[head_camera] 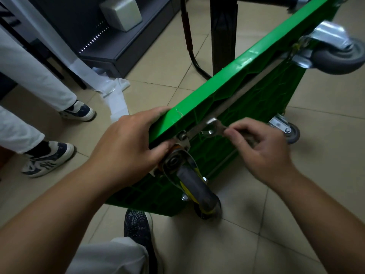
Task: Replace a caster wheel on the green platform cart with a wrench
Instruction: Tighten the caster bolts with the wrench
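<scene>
Fingers (243,125) of right hand (262,153) curled, pinching wrench (214,125) handle, head at bolt (207,132) beside caster wheel (197,186); left hand (126,143) gripping near corner edge of green platform cart (237,76).

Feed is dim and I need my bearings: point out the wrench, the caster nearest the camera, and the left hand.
wrench (217,128): head view, neck just behind its open end.
nearest caster (194,184): head view, grey wheel tread.
left hand (126,143): head view, back of the hand gripping the cart (237,66).

sneakers (47,161) and white trousers (29,72) left of left grip (126,143) | white sheet (116,95) on tiled floor (227,250) beyond it | grey box (121,12) on dark shelf (122,50) farther beyond | black post (224,36) beyond right grip (262,147)
</scene>
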